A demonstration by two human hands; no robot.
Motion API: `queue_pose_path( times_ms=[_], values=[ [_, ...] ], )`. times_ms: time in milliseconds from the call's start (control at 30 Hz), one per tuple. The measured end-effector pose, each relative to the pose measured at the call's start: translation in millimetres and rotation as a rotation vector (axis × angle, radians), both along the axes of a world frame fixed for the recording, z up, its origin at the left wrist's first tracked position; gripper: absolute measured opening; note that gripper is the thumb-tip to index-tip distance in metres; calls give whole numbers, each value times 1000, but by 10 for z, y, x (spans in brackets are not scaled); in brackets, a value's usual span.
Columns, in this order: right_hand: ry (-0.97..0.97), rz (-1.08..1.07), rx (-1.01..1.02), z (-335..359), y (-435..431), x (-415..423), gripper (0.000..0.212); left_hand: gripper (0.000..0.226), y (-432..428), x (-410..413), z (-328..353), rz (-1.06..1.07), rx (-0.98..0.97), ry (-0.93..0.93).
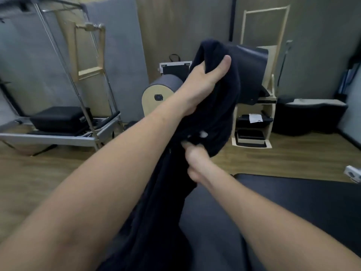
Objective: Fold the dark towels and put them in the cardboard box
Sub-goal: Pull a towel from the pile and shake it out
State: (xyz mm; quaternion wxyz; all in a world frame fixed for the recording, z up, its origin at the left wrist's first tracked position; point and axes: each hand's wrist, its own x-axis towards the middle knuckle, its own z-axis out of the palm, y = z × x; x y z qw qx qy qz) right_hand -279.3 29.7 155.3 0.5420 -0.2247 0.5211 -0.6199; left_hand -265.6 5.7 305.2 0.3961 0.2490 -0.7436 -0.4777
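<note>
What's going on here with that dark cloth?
A person is holding a dark towel up off the floor. The left hand grips its bunched top, while the right hand grips it lower down. The rest hangs beside a black padded bench. It is not folded yet.

Dim, soft, motion-blurred, bowed edges

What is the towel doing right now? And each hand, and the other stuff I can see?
dark towel: unfolded, held up in the air, hanging down in a bunch.
left hand: raised, gripping the towel near its top.
right hand: lower down, gripping the towel partway along.
black padded table: flat, below the right arm.
wooden shelf unit: standing upright on the floor.
cardboard box: not in view.
</note>
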Motion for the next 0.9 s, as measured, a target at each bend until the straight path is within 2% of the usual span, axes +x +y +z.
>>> queue_pose_path(
  times_ms=[100,167,233,267,333,367,433,500,567,600,633,700,767,833,900],
  values=[
    [-221,-74,-205,827,6,-529,34,62,-81,131,-99,185,-423,-260],
    [-318,-152,-355,1350,72,-915,37,75,-94,221,-393,331,-576,-261],
    [-412,-172,-500,1793,154,-1193,36,76,-37,198,-722,366,-521,-354],
    [-408,-169,-555,1976,190,-1284,35,69,-18,139,-835,407,-477,-445],
    [-269,-219,-615,2229,246,-1467,34,47,-62,-6,-814,484,-474,-615],
    [-188,-260,-646,2315,289,-1587,33,38,-152,-63,-676,492,-497,-609],
    [-91,-354,-689,2412,407,-1868,32,26,-378,-143,-259,478,-583,-435],
    [83,-447,-621,2404,547,-2150,34,20,-693,-200,306,608,-647,-204],
    [269,-545,-511,2296,666,-2429,32,28,-928,-214,903,779,-585,138],
    [331,-587,-469,2261,718,-2563,31,32,-1001,-218,1148,838,-547,247],
    [362,-629,-436,2245,770,-2680,31,34,-1021,-249,1316,868,-557,266],
    [356,-683,-378,2232,861,-2829,30,33,-1000,-380,1426,771,-682,169],
    [350,-693,-333,2185,876,-2899,27,29,-819,-561,1200,589,-731,55],
    [385,-643,-289,2068,795,-2849,24,26,-574,-764,681,338,-721,-5],
    [487,-561,-159,1887,651,-2749,22,28,-201,-991,-6,-17,-637,-149]
  ],
)
